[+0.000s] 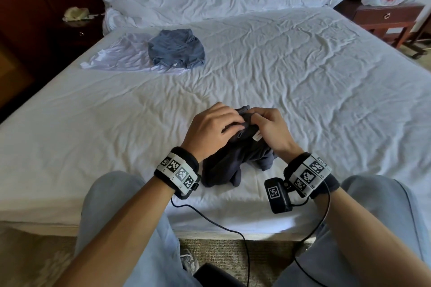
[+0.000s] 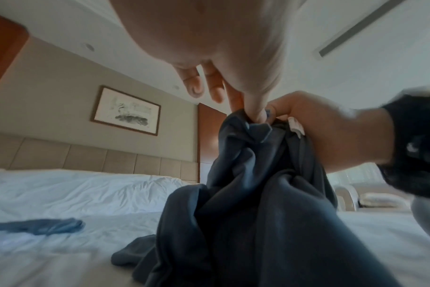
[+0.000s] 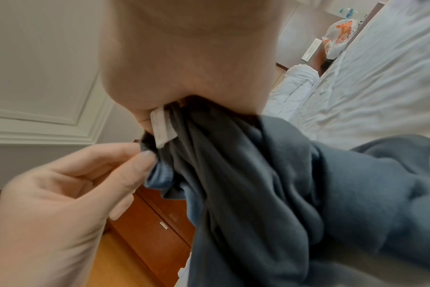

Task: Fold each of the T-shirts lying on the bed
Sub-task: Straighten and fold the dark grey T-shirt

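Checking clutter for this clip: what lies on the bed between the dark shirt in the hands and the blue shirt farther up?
Only wrinkled sheet separates the dark shirt from the blue shirt, per the head view.

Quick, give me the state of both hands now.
Left hand: pinching the bunched dark T-shirt near its top.
Right hand: gripping the same shirt beside its white label.

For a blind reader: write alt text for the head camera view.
Both hands, left hand and right hand, pinch the bunched top of a dark T-shirt at the near edge of a white bed. Farther back left, a blue T-shirt lies on a white T-shirt.
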Demonstrator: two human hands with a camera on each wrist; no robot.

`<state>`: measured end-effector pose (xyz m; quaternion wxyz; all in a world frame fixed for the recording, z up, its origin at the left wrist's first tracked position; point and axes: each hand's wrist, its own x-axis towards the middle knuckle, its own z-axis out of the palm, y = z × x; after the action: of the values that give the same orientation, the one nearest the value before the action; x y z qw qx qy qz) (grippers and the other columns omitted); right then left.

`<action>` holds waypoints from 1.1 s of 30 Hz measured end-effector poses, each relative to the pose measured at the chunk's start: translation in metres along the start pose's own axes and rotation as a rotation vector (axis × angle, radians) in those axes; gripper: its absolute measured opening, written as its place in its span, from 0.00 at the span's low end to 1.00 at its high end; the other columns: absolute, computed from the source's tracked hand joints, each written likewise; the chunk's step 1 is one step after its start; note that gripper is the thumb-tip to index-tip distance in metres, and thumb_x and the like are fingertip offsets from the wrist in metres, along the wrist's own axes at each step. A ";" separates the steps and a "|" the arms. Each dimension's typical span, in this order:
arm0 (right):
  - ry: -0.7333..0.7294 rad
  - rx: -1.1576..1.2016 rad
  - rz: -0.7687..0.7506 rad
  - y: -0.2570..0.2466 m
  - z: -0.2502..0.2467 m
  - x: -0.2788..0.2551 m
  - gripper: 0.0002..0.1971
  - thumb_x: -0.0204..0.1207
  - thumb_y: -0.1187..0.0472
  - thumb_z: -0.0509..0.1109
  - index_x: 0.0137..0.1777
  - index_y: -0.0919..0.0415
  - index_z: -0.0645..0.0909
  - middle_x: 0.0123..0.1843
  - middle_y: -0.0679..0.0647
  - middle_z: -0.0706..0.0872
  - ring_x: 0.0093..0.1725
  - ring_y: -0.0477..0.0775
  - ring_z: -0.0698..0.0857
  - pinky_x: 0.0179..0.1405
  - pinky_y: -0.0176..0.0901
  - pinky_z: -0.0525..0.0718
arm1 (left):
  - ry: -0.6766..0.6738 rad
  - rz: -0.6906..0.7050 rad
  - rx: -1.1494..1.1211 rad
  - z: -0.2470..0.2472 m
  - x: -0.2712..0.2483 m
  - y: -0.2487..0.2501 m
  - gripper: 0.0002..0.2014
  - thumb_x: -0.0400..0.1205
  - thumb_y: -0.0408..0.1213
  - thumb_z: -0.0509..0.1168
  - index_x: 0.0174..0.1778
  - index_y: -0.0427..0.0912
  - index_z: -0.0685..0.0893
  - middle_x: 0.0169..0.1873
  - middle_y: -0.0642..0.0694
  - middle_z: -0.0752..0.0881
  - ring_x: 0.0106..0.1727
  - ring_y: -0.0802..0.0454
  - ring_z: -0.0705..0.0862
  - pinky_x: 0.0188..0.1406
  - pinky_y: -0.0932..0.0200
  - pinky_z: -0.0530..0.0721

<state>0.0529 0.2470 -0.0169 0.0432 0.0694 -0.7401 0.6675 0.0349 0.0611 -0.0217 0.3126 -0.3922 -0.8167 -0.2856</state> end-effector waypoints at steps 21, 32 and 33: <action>-0.087 0.046 -0.164 0.013 0.022 -0.006 0.10 0.86 0.61 0.71 0.50 0.70 0.83 0.36 0.58 0.86 0.35 0.53 0.85 0.35 0.47 0.83 | 0.563 -0.663 -0.075 -0.033 0.006 -0.045 0.07 0.90 0.36 0.60 0.55 0.34 0.77 0.40 0.57 0.81 0.39 0.70 0.80 0.37 0.68 0.76; 0.316 -0.537 0.011 0.032 -0.019 0.009 0.01 0.80 0.57 0.73 0.49 0.51 0.85 0.41 0.45 0.88 0.39 0.46 0.87 0.40 0.46 0.83 | 0.512 -0.695 -0.147 -0.030 0.006 -0.044 0.03 0.90 0.36 0.60 0.53 0.41 0.73 0.32 0.55 0.80 0.32 0.61 0.78 0.37 0.60 0.77; 0.269 -0.563 -0.055 0.030 -0.017 0.004 0.04 0.81 0.52 0.73 0.46 0.49 0.84 0.38 0.44 0.87 0.36 0.44 0.86 0.38 0.46 0.83 | 0.509 -0.691 -0.151 -0.031 0.006 -0.043 0.03 0.91 0.36 0.60 0.53 0.42 0.72 0.33 0.55 0.80 0.33 0.61 0.78 0.37 0.59 0.77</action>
<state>0.0435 0.2669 -0.0436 0.1764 -0.0141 -0.8814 0.4379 0.0053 0.0190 -0.0068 0.3605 -0.0344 -0.7736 -0.5199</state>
